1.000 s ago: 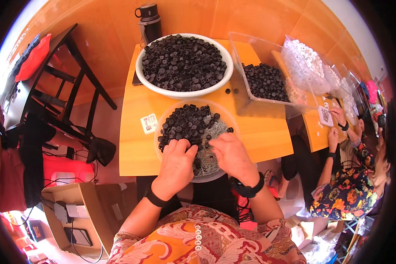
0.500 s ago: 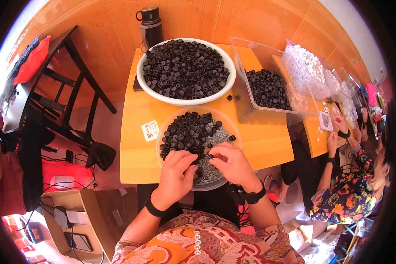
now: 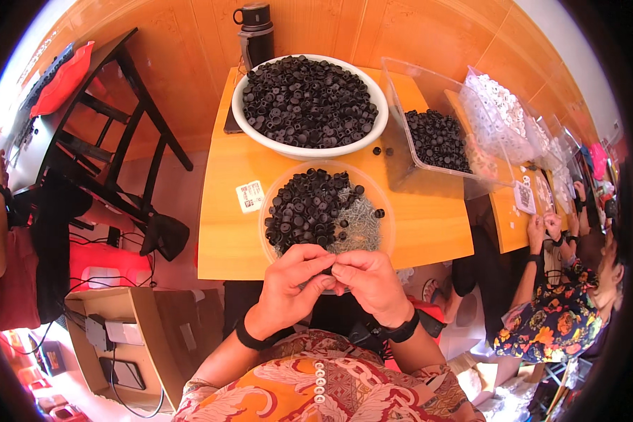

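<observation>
My left hand [image 3: 292,287] and my right hand [image 3: 374,287] meet fingertip to fingertip over the near rim of a round clear tub [image 3: 263,239]. A small black plastic cap [image 3: 328,270] shows between the left thumb and fingers. The right thumb and forefinger pinch right against it; whatever they hold is too small or hidden to name. In the tub, black caps [image 3: 302,207] are heaped on the left and small silvery screws [image 3: 360,224] on the right. A few caps lie among the screws.
Behind the tub stands a white basin [image 3: 239,119] full of black caps, with a dark flask [image 3: 259,46] beyond it. A clear box [image 3: 429,172] of caps is at the right, a label card [image 3: 250,196] at the left. A person in a flowered top [image 3: 552,313] works at the right.
My hands, apart over the tub half a second ago, have come together and drawn back to its near rim. The whole view has shifted slightly.
</observation>
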### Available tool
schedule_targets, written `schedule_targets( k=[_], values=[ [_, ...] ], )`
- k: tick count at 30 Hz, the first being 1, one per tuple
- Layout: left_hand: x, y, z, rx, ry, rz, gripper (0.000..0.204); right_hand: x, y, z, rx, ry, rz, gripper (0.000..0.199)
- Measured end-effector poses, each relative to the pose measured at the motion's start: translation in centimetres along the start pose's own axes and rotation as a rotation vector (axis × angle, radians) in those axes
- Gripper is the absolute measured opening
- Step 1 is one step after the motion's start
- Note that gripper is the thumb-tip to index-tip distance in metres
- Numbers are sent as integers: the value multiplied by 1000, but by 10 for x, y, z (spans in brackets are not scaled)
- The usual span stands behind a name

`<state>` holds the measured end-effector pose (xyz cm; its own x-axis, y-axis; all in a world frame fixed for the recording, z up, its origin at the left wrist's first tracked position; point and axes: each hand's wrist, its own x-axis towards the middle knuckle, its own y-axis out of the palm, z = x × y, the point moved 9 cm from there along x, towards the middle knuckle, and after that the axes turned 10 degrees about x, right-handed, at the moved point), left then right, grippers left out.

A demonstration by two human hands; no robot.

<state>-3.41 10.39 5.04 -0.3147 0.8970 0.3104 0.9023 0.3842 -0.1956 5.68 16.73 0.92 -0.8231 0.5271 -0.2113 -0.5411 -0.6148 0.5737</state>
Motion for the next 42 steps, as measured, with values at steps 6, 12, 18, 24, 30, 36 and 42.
schedule_targets(
  k=[6,12,18,24,30,36,42],
  values=[
    [-2,-7,-14,131,158,-46,23,-6,6,-2,112,-2,-52,19],
    [-9,-13,-3,95,56,-152,15,-10,3,2,52,-86,-137,20],
    [-21,-9,32,-479,-311,-111,16,-15,3,7,-118,-115,-129,19],
    [-25,-1,36,-739,-384,-37,19,-20,23,6,-211,-9,-15,19],
    [-24,-8,36,-682,-321,-97,19,-20,31,1,-338,-18,-27,18],
    [-24,-16,24,-431,-220,-145,17,-16,29,0,-394,-37,-73,16],
    [-22,-20,10,-148,-119,-145,21,-17,26,0,-408,-22,-101,17]
  ],
)
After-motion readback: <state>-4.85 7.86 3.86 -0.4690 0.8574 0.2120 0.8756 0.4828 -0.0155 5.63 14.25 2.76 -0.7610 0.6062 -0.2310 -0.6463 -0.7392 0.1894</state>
